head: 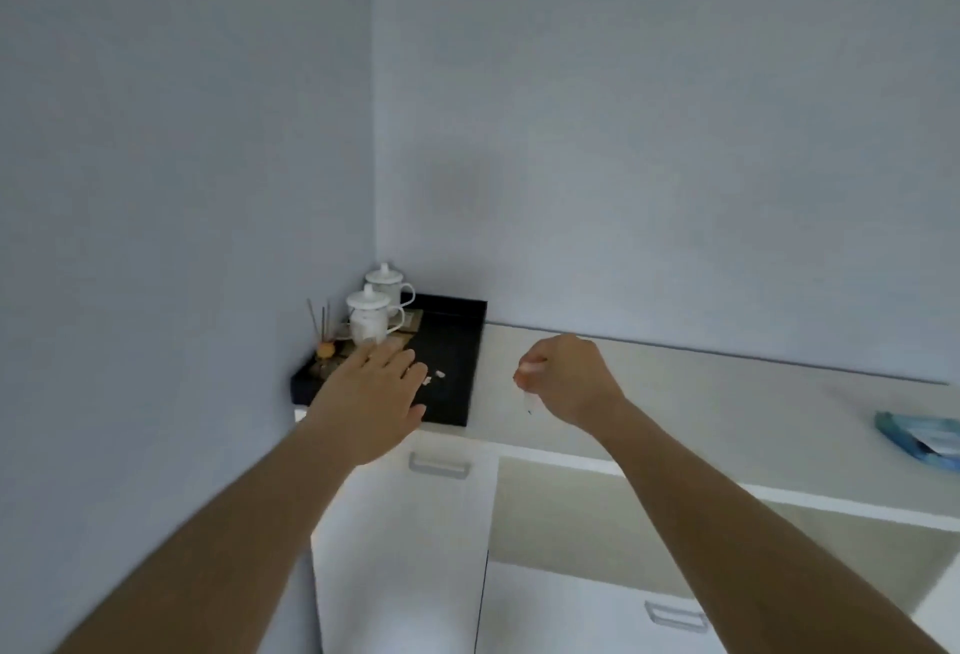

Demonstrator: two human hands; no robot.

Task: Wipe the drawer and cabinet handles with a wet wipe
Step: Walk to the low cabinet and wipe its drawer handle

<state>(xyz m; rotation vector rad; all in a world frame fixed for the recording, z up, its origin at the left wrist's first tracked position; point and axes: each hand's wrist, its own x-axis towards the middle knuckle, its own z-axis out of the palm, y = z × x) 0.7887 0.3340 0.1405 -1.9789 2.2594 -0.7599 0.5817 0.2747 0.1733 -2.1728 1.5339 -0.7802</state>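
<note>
My left hand [371,393] is held flat with fingers spread over the near end of a black tray [457,352], holding nothing. My right hand [563,378] is closed in a fist above the cabinet top [701,393]; a small white bit, possibly a wet wipe [528,401], sticks out below the fist. A grey handle [439,466] sits at the top of the white cabinet door [400,549], just below my left hand. A second grey handle [675,616] is on the lower drawer front at the bottom right. A blue wipe packet [919,437] lies at the far right of the top.
Two white lidded cups [370,318] and a small holder with sticks [323,336] stand on the tray in the corner. Walls close in at left and behind. An open shelf recess [597,523] lies right of the door.
</note>
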